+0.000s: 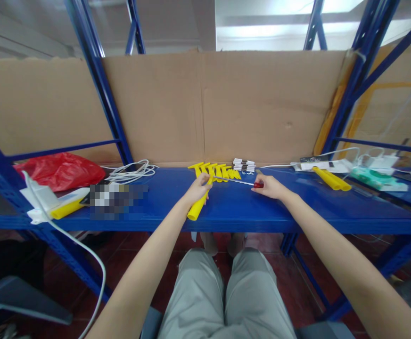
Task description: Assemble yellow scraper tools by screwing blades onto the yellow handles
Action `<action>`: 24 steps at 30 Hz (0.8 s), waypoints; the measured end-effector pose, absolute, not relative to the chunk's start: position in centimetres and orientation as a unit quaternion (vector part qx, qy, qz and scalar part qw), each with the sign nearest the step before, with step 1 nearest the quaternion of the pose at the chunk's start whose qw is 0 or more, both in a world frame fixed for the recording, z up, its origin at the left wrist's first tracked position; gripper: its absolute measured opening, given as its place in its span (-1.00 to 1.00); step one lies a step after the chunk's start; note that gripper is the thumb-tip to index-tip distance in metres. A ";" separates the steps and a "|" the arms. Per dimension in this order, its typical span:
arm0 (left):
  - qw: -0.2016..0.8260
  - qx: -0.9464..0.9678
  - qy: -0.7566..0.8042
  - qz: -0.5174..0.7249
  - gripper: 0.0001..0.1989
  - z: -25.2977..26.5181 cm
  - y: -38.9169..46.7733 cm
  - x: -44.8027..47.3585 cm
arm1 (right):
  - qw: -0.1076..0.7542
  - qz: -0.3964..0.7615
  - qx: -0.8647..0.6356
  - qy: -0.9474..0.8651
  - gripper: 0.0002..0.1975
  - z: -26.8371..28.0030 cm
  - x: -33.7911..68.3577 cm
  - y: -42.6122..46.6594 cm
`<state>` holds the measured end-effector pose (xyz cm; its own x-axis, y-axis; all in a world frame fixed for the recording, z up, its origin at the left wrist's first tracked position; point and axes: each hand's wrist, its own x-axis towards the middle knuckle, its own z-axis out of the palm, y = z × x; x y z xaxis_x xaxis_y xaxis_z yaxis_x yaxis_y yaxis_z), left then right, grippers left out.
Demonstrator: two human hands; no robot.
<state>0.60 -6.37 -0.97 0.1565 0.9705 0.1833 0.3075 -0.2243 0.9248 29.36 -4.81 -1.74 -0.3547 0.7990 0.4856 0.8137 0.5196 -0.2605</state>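
My left hand is closed around a yellow plastic tube-like handle, whose wide round end points toward me at the shelf's front edge. My right hand grips the red handle of a screwdriver. The long metal shaft runs left, and its tip reaches the upper end of the yellow handle by my left fingers; whether it sits in a screw there is too small to tell. Just behind my hands lies a row of yellow T-shaped parts. Beside them is a stack of small white pieces with dark middles.
The blue metal shelf is backed by a cardboard sheet. At left are a red plastic bag, a coiled white cable and a yellow tube. To the right lie yellow tubes and a green-white packet.
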 end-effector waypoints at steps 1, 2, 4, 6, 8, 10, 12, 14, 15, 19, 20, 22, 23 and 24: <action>0.390 0.653 0.486 0.431 -0.68 -1.0 -6.4 0.6 | 0.278 -0.032 -0.493 -0.824 -0.82 -1.6 29.4 -5.0; 0.392 0.651 0.484 0.434 -0.67 -1.0 -6.5 0.5 | 0.266 -0.052 -0.497 -0.824 -0.80 -1.5 29.4 -5.2; 0.394 0.646 0.483 0.440 -0.65 -1.0 -6.5 0.5 | 0.241 -0.091 -0.511 -0.820 -0.76 -1.3 29.3 -5.7; 0.396 0.642 0.484 0.443 -0.64 -1.1 -6.5 0.5 | 0.221 -0.119 -0.525 -0.813 -0.74 -1.0 29.0 -6.2; 0.396 0.641 0.486 0.443 -0.64 -1.1 -6.4 0.4 | 0.203 -0.134 -0.534 -0.810 -0.74 -0.9 28.6 -6.6; 0.394 0.640 0.490 0.442 -0.64 -1.2 -6.3 0.3 | 0.184 -0.144 -0.540 -0.808 -0.73 -0.8 28.3 -6.9; 0.391 0.641 0.493 0.440 -0.63 -1.2 -6.3 0.3 | 0.176 -0.151 -0.549 -0.803 -0.74 -0.7 28.2 -7.0; 0.390 0.642 0.494 0.439 -0.65 -1.2 -6.3 0.2 | 0.181 -0.151 -0.553 -0.799 -0.77 -0.7 28.2 -7.0; 0.390 0.642 0.493 0.438 -0.65 -1.2 -6.3 0.2 | 0.185 -0.151 -0.551 -0.800 -0.79 -0.7 28.2 -6.9; 0.394 0.640 0.491 0.440 -0.64 -1.2 -6.2 0.1 | 0.201 -0.166 -0.521 -0.813 -0.84 -0.8 28.5 -6.8; 0.393 0.639 0.492 0.442 -0.63 -1.2 -6.1 0.0 | 0.206 -0.172 -0.513 -0.815 -0.86 -0.8 28.6 -6.7; 0.389 0.638 0.494 0.444 -0.62 -1.3 -6.1 0.0 | 0.216 -0.174 -0.500 -0.821 -0.84 -0.8 28.8 -6.6; 0.387 0.638 0.495 0.444 -0.62 -1.3 -6.0 0.0 | 0.221 -0.171 -0.495 -0.823 -0.82 -0.8 28.9 -6.6; 0.386 0.639 0.496 0.444 -0.62 -1.3 -6.0 0.0 | 0.224 -0.168 -0.491 -0.825 -0.79 -0.9 29.0 -6.5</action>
<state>-0.01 -6.02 -1.28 0.1142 0.9764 0.1836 0.2906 -0.2095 0.9336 28.97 -6.50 -0.88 -0.4166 0.7348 0.5353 0.8856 0.4609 0.0565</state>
